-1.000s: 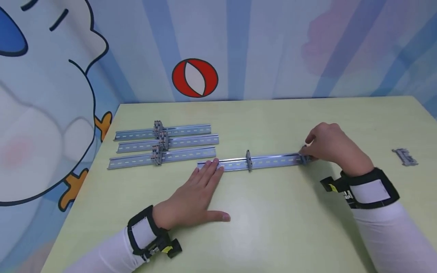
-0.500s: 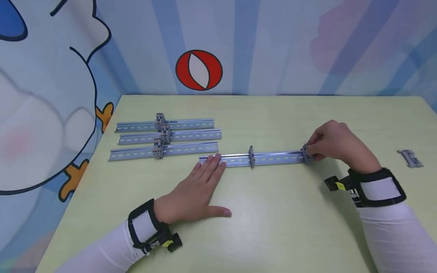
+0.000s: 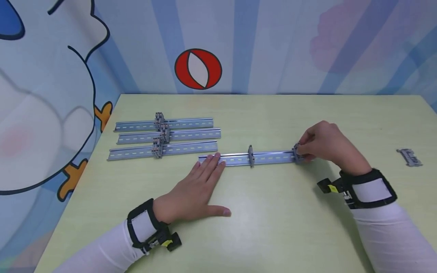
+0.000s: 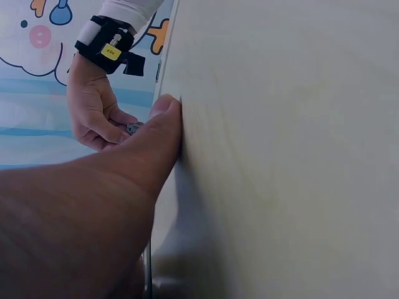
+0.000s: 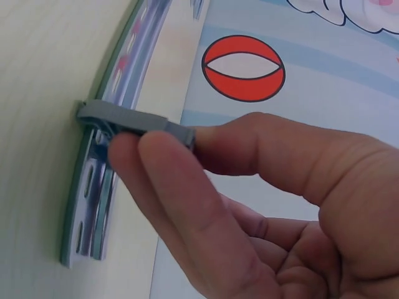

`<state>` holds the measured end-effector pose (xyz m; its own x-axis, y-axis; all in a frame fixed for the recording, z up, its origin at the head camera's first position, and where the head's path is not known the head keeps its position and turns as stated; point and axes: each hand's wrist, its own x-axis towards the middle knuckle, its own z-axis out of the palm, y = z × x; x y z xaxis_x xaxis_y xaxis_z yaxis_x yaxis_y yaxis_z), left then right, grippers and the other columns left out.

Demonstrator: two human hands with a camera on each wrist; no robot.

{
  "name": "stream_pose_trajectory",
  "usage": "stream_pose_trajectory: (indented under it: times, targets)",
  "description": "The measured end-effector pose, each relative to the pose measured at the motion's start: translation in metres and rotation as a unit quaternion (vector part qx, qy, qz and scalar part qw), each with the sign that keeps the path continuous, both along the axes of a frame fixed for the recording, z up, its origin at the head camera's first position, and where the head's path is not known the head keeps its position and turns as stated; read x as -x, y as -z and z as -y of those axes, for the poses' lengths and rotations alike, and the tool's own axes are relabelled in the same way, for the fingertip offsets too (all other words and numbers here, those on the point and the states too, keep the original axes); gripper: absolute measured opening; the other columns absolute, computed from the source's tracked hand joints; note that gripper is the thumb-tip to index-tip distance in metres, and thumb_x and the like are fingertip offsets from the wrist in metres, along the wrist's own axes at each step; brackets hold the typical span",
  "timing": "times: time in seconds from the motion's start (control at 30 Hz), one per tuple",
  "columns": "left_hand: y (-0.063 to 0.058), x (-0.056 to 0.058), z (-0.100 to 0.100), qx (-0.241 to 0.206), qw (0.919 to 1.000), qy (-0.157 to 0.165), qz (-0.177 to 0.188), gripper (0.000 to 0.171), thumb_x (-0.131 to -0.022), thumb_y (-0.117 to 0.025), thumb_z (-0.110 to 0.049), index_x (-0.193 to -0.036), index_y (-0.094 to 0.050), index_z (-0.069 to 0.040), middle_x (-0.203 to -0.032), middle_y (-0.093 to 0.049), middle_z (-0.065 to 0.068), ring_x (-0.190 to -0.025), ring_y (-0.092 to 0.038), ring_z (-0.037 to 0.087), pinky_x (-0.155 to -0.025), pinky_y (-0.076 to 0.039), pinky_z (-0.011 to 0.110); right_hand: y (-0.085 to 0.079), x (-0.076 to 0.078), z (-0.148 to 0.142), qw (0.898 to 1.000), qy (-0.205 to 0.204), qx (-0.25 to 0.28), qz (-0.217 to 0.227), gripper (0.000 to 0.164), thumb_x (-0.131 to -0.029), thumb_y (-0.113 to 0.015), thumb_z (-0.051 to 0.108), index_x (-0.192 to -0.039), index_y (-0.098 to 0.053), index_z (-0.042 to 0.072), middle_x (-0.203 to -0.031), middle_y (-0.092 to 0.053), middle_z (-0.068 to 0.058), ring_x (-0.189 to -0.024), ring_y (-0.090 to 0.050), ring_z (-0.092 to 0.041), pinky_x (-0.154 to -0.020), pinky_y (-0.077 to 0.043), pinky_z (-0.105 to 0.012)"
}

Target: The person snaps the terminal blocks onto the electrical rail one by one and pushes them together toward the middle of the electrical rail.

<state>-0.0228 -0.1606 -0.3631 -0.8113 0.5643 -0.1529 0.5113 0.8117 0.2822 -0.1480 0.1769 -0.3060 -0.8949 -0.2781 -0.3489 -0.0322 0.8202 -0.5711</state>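
Observation:
A slotted metal DIN rail (image 3: 274, 158) lies lengthwise on the table. Flat on the table, my left hand (image 3: 194, 195) rests its fingertips over the rail's left end, thumb spread out. My right hand (image 3: 324, 148) pinches a grey DIN rail end clamp (image 5: 124, 117) between thumb and fingers. In the right wrist view this clamp sits across the rail, a short way in from the rail's bare end (image 5: 81, 233). Another grey end clamp (image 3: 251, 156) stands upright near the rail's middle. The left wrist view shows mostly my left thumb (image 4: 163, 118) and the tabletop.
Three more DIN rails (image 3: 191, 146) lie side by side at the back left, with grey clamps (image 3: 157, 148) standing near their middles. A loose grey piece (image 3: 409, 157) lies flat at the far right. A printed wall (image 3: 273, 45) borders the table's back edge.
My right hand has moved left along the rail with the end clamp, away from the rail's right end. My left hand stays on the left end. The head view has tilted slightly.

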Motion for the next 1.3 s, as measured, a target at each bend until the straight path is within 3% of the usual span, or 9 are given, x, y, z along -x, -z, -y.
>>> stream_pose_trajectory:
  times: [0.43,0.73,0.87,1.1,1.3]
  targets:
    - [0.004,0.0,0.003,-0.003,1.0,-0.005,0.003,0.116,-0.08,-0.051,-0.079,-0.157,-0.001,-0.008,-0.164,0.009,0.011,-0.15,0.008,0.027,-0.12,-0.007,0.05,0.007,-0.006,0.024,0.999,0.007,0.051,-0.017,0.02,-0.083,-0.072,0.013,-0.097,-0.072,-0.002,-0.084,-0.073,-0.007,-0.064,-0.07,-0.016,-0.06,-0.056,-0.032]
    - [0.002,-0.001,0.003,-0.011,0.9999,-0.004,0.002,0.116,-0.08,-0.054,-0.077,-0.157,-0.003,-0.007,-0.164,0.008,0.012,-0.151,0.005,0.028,-0.12,-0.007,0.05,0.013,-0.012,0.037,0.994,0.018,0.106,0.008,0.023,-0.085,-0.072,0.012,-0.102,-0.069,-0.003,-0.089,-0.073,-0.012,-0.069,-0.071,-0.019,-0.064,-0.059,-0.034]
    - [0.003,-0.001,0.002,-0.017,0.9999,0.0,-0.003,0.116,-0.08,-0.055,-0.076,-0.157,-0.004,-0.007,-0.164,0.007,0.013,-0.151,0.004,0.029,-0.12,-0.008,0.05,0.018,-0.015,0.042,0.987,0.021,0.156,0.036,0.023,-0.085,-0.073,0.011,-0.104,-0.067,-0.002,-0.094,-0.073,-0.014,-0.075,-0.072,-0.022,-0.07,-0.059,-0.035]
    - [0.002,0.0,0.002,-0.01,0.9999,0.001,-0.004,0.116,-0.08,-0.053,-0.078,-0.157,-0.003,-0.007,-0.164,0.007,0.012,-0.151,0.005,0.028,-0.12,-0.007,0.049,0.033,-0.018,0.049,0.964,0.019,0.254,0.076,0.031,-0.085,-0.076,0.015,-0.109,-0.066,-0.002,-0.103,-0.072,-0.018,-0.082,-0.073,-0.025,-0.076,-0.059,-0.037]
    - [0.002,0.001,0.001,-0.007,1.0,0.003,-0.004,0.116,-0.08,-0.053,-0.078,-0.157,-0.004,-0.007,-0.164,0.007,0.012,-0.151,0.006,0.028,-0.12,-0.008,0.049,0.04,-0.021,0.055,0.953,0.032,0.287,0.094,0.034,-0.084,-0.078,0.02,-0.109,-0.066,-0.001,-0.104,-0.072,-0.017,-0.085,-0.073,-0.026,-0.078,-0.058,-0.036]
